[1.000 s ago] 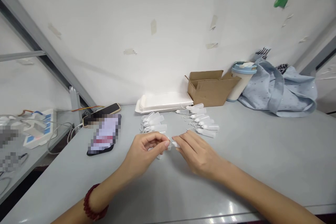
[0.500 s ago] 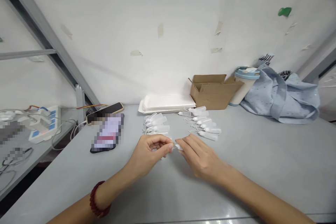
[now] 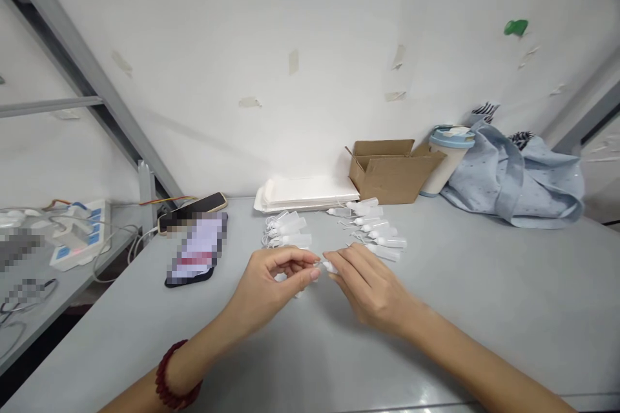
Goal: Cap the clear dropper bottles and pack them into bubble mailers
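My right hand (image 3: 371, 287) grips a small white squeeze bottle (image 3: 330, 266), its white nozzle end poking out toward the left and its body hidden in the fingers. Just left of that nozzle, my left hand (image 3: 274, 281) has thumb and forefinger drawn together by a thin strand; what they pinch is too small to make out. Behind my left hand lies a group of clear-bodied bottles (image 3: 293, 241) with thin loops at their nozzles. Several more such bottles (image 3: 378, 226) lie fanned out behind my right hand. Something white shows partly beneath my left hand.
At the back stand a stack of white flat packs (image 3: 310, 190), an open cardboard box (image 3: 392, 177), a blue-lidded cup (image 3: 443, 164) and a light-blue cloth bag (image 3: 523, 174). Two phones, one dark (image 3: 194, 211) and one lit (image 3: 198, 248), lie left. A power strip (image 3: 82, 239) sits further left.
The view has shifted slightly. My left fingertips have parted a little from the bottle's nozzle, and more of the nozzle shows. My right hand keeps its grip.
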`<state>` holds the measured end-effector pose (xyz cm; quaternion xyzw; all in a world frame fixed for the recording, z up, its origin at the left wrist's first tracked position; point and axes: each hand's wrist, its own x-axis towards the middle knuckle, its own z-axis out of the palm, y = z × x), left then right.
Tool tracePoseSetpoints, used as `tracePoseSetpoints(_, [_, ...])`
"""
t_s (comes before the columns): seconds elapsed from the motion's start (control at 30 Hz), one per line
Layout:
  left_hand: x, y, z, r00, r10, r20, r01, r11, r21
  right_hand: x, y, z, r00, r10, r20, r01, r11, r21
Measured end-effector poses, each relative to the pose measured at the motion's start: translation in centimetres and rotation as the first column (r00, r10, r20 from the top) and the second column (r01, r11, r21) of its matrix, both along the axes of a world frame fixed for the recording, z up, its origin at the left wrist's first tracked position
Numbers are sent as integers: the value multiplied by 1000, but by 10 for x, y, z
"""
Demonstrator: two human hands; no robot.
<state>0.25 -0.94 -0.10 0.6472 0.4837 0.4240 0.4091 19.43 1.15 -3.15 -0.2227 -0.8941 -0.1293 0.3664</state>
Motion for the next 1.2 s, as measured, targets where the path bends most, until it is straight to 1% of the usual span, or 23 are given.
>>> tracePoseSetpoints(0.17, [1,0,-1,999,-37,19,37,999,-23,0,-1,-2,1000,-1,13,1,1000,3])
tracePoseSetpoints(0.3, [1,-2,-1,996,-68,-61,68,998,-13,0,-2,-8,999,11,53,-9,999,-34])
tracePoseSetpoints(0.37, [0,-2,-1,994,-80,-78,78,996,-36,0,-2,-12,997,21,70,-17,998,-56])
tracePoseSetpoints(0.5, [-1,-1,-3,994,-102,-26,98,989,-110,-1,-3,-15,996,31,84,-25,997,-79])
tracePoseSetpoints(0.67, [1,3,-7,990,-123,74,135,975,-176,-2,-5,-14,996,34,84,-26,995,-92])
tracePoseSetpoints(0.77, [0,5,-8,989,-125,85,139,970,-198,-3,-4,-15,995,45,85,-37,994,-98])
tracePoseSetpoints(0.87, [-4,9,-4,987,-140,76,153,966,-210,-6,-3,-13,997,49,67,-39,988,-149])
tracePoseSetpoints(0.97, [-16,16,4,984,-174,27,175,958,-226,-5,1,-10,997,31,66,-16,977,-215])
tracePoseSetpoints(1.0, [-21,18,8,985,-171,-6,165,960,-226,-3,4,-8,997,15,72,1,974,-225])
tracePoseSetpoints(1.13, [-40,28,16,986,-93,-135,62,974,-219,17,22,-4,992,-92,83,108,970,-218])
tracePoseSetpoints(1.2, [-45,32,17,981,-74,-180,31,973,-227,30,32,-1,980,-142,136,170,960,-224])
